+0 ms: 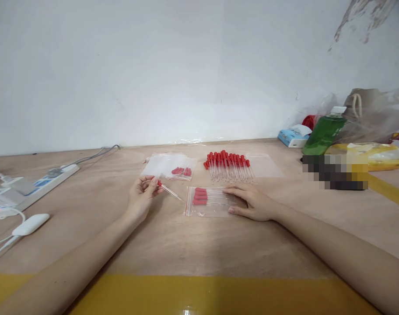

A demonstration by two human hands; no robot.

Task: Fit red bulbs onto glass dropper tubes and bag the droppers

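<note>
Between thumb and fingers, my left hand (145, 192) pinches a dropper (168, 190) by its red bulb, the clear tube pointing right and down. Its tip is close to the left edge of a clear zip bag (215, 211), which lies flat on the table. Several red-bulbed droppers (200, 196) lie side by side inside that bag, bulbs to the left. My right hand (255, 201) rests on the bag's right end with fingers stretched out. Behind the bag lies a pile of loose droppers (228, 166), bulbs pointing away from me.
At the back left, a bag holding red-bulbed droppers (181, 171) lies by flat bags (160, 165). Another flat bag (265, 165) is right of the pile. A power strip (38, 188) and white adapter (31, 224) lie left; a green bottle (324, 131) and tissue pack (293, 136) stand right.
</note>
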